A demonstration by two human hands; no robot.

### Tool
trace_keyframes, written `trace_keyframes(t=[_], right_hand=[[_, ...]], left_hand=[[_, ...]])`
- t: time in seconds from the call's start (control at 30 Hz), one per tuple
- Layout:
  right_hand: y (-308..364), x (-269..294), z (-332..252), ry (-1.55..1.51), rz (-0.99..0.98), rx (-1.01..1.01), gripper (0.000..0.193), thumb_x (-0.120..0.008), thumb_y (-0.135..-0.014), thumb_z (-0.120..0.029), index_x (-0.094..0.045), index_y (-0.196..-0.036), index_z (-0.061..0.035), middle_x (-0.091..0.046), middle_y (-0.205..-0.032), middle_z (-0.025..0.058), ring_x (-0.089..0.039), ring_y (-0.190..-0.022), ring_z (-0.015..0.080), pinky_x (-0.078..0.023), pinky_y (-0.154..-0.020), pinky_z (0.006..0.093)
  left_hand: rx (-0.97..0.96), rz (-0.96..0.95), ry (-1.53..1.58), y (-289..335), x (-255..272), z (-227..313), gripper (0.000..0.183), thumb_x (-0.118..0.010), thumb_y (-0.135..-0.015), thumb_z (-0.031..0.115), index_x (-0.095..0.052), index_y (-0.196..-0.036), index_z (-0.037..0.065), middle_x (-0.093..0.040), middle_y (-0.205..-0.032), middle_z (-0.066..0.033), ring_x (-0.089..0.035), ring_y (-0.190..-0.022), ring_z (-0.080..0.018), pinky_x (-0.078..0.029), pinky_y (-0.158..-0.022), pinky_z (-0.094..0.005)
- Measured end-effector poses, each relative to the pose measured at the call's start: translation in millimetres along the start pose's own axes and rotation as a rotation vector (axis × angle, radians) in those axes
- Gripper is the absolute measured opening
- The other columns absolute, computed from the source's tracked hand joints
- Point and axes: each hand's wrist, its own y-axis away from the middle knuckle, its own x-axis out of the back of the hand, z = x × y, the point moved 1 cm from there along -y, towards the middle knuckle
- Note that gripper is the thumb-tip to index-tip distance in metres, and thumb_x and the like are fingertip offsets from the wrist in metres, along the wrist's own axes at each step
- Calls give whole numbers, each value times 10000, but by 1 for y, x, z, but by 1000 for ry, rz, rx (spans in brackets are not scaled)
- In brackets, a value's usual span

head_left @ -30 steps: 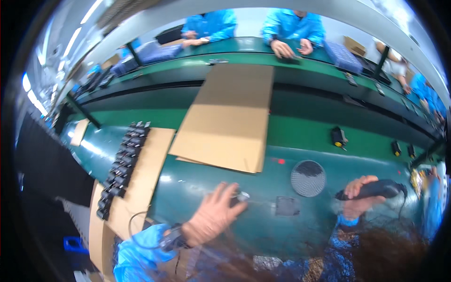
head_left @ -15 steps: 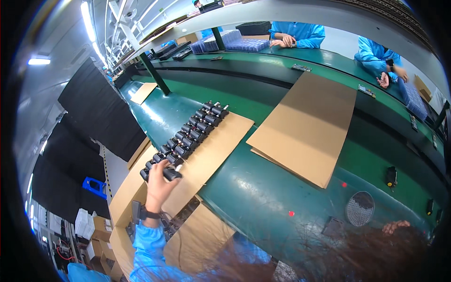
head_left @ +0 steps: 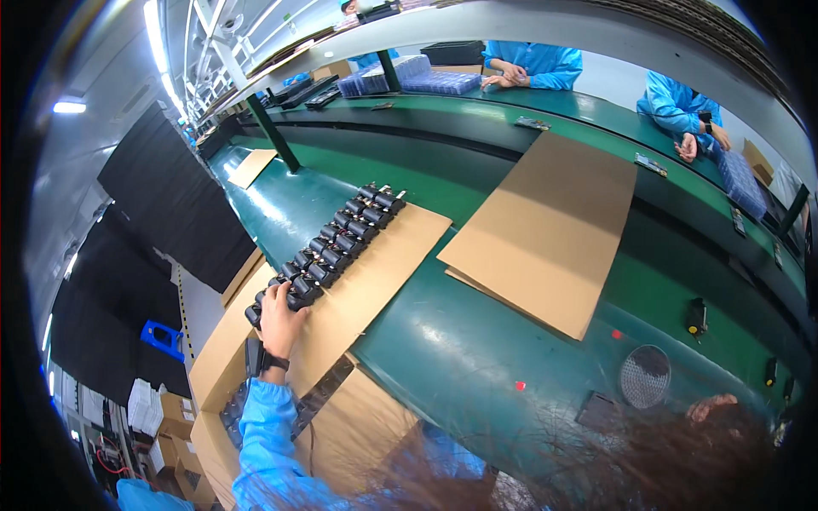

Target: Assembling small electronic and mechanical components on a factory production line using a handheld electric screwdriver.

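Observation:
My left hand (head_left: 281,322) reaches in over the near end of two rows of black cylindrical parts (head_left: 342,243), which lie side by side on a cardboard sheet (head_left: 400,247). Its thumb and fingers are closed round one black cylindrical part (head_left: 298,301), mostly hidden by the hand and set against its neighbours. A black band circles my wrist. At the lower right, my right hand (head_left: 712,406) shows only in part behind dark hair, near a round mesh-like cup (head_left: 645,376); what its fingers do is hidden.
A carton (head_left: 213,426) stands below my left forearm, with dark parts inside. Stacked cardboard sheets (head_left: 545,234) lie across the green bench. Another black part with a yellow end (head_left: 697,316) sits on the right. Two co-workers in blue sleeves (head_left: 545,66) work across the bench.
My left hand has lowered the black cylindrical part from just above the sheet to the near end of the rows. The whole view has shifted slightly.

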Motion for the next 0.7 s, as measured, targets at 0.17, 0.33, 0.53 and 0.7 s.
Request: trace_keyframes(t=[0.17, 0.33, 0.53, 0.7], right_hand=[[-12, 17, -5, 37, -185, -257, 781, -520, -834, -840, -471, -1090, -104, -445, -651, 0, -420, -520, 98, -374, -493, 252], [-3, 9, 8, 92, -108, -216, 780, -488, -851, -835, -479, -1109, -99, -503, -687, 10, -512, -559, 140, -446, -559, 304], [-4, 6, 6, 104, -46, -187, 882, -583, -799, -827, -498, -1096, -1, -555, -674, 51, -563, -570, 143, -493, -552, 298], [-7, 11, 3, 84, -1, -166, 845, -548, -859, -798, -522, -1084, 16, -565, -684, 56, -563, -576, 142, -499, -562, 304]], left_hand=[[-283, 42, 159, 3, 19, 97, 684, -808, -723, 117, -550, -1352, 46, -542, -1350, -159, -488, -1268, -374, -402, -1066, -465], [-805, -250, 617, 23, 31, 295, 606, -793, -775, 132, -566, -1328, 31, -587, -1298, -187, -547, -1211, -390, -434, -1030, -453], [-1271, -490, 931, 75, -15, 512, 498, -689, -890, 93, -543, -1364, 51, -539, -1347, -161, -510, -1259, -373, -415, -1056, -442], [-1548, -175, 767, 80, -68, 640, 622, -606, -805, -46, -534, -1403, 111, -476, -1482, -103, -464, -1351, -351, -411, -1062, -475]])
